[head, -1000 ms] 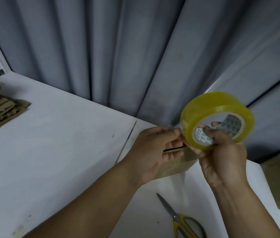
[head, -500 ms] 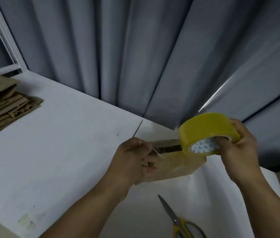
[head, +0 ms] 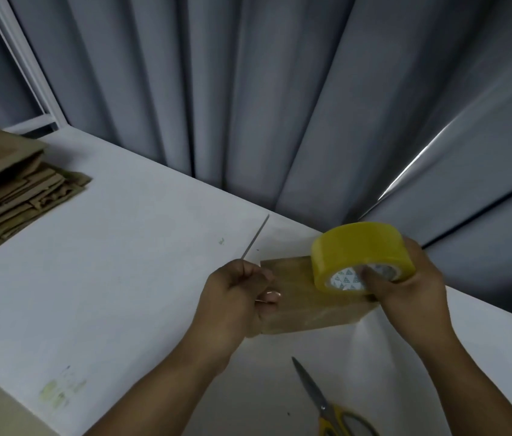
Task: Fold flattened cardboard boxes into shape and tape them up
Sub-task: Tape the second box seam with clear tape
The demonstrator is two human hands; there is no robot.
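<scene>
Left grip [head: 236, 302] clasps box [head: 305, 309] end, apparently anchoring tape's free end; right grip [head: 412, 287] grasps tape roll [head: 358, 247], thumb in core, to draw strip across top.

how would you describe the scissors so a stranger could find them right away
On the white table, look toward the near right edge, below the small cardboard box. The scissors lie flat there, alone: grey blades pointing up-left, yellow handles cut off by the frame's bottom.
</scene>
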